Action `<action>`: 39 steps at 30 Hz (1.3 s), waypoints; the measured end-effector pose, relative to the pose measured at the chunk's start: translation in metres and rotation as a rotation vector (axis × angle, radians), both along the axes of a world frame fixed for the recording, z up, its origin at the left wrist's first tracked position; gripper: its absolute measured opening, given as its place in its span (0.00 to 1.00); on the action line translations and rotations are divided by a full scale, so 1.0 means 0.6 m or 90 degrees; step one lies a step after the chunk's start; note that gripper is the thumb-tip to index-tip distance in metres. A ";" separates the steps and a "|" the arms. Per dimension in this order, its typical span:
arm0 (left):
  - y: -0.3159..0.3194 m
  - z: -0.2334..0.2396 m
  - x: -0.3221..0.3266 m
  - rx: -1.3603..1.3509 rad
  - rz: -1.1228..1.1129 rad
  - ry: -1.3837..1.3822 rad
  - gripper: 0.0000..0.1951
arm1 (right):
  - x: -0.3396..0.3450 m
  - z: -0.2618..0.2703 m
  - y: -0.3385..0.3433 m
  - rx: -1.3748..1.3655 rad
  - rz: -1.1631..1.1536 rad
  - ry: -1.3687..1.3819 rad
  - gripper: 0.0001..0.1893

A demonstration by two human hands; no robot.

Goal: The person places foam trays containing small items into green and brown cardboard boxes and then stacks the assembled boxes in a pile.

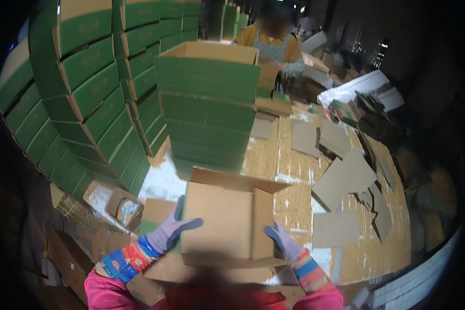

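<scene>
Before me is an open cardboard carton (219, 217), brown inside, with a strip of green showing along its left edge. My left hand (174, 228), in a lilac glove with darker fingertips, grips its left side, the thumb over the edge and the fingers outside. On the opposite side my right hand (285, 238), gloved alike, holds the right wall. A raised flap (232, 179) stands along the carton's far side. Just beyond it rises a stack of green cartons (209, 112), the top one open. My head's dark blur hides part of the carton's near edge.
Tall stacks of green cartons (97, 69) line the left. Loose cardboard sheets (345, 174) lie over the tan, white-streaked work surface (376, 254) at right. A small open box (126, 209) sits at lower left. Across the surface stands a person (273, 44) in a striped apron.
</scene>
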State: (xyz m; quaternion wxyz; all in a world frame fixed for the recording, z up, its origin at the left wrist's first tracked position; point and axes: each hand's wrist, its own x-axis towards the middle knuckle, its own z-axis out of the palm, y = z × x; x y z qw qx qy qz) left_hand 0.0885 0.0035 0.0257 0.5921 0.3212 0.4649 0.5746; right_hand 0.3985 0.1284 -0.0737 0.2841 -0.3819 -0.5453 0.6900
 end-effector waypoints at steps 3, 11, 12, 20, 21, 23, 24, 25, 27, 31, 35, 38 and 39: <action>0.090 0.056 0.028 0.110 -0.106 -0.041 0.35 | 0.136 -0.006 0.066 -0.024 -0.147 0.101 0.25; 0.332 0.237 -0.161 0.652 0.651 0.310 0.23 | 0.168 0.347 0.279 0.118 -0.297 0.277 0.27; 0.321 0.205 -0.260 0.604 0.553 0.327 0.23 | 0.105 0.356 0.342 0.101 -0.229 0.313 0.28; 0.362 0.124 -0.298 0.369 0.454 0.451 0.25 | -0.287 0.480 0.417 0.088 -0.075 0.401 0.31; 0.362 0.081 -0.350 0.397 0.421 0.316 0.27 | -0.324 0.500 0.417 0.134 -0.069 0.248 0.32; 0.325 0.062 -0.356 0.049 0.540 1.070 0.32 | -0.355 0.526 0.451 0.247 -0.118 -0.345 0.33; 0.267 0.110 -0.286 0.225 0.571 0.903 0.36 | -0.352 0.506 0.395 0.457 -0.502 -0.593 0.33; 0.217 0.136 -0.238 0.322 0.551 0.858 0.39 | -0.274 0.477 0.406 0.777 -0.329 -0.625 0.29; 0.084 0.104 -0.173 0.359 0.346 0.922 0.47 | -0.196 0.366 0.358 1.161 -0.295 -0.199 0.26; -0.165 -0.093 -0.050 0.154 -0.341 1.163 0.52 | -0.176 0.150 0.056 0.782 0.012 -0.339 0.32; -0.284 -0.217 -0.017 0.186 -0.289 1.350 0.43 | -0.174 0.051 -0.158 0.703 0.189 -0.434 0.37; -0.255 -0.068 -0.017 0.160 -0.366 1.188 0.37 | -0.168 -0.016 -0.243 0.883 0.281 -0.420 0.25; -0.243 -0.009 -0.017 0.144 -0.389 1.112 0.35 | -0.160 -0.016 -0.255 0.936 0.305 -0.413 0.22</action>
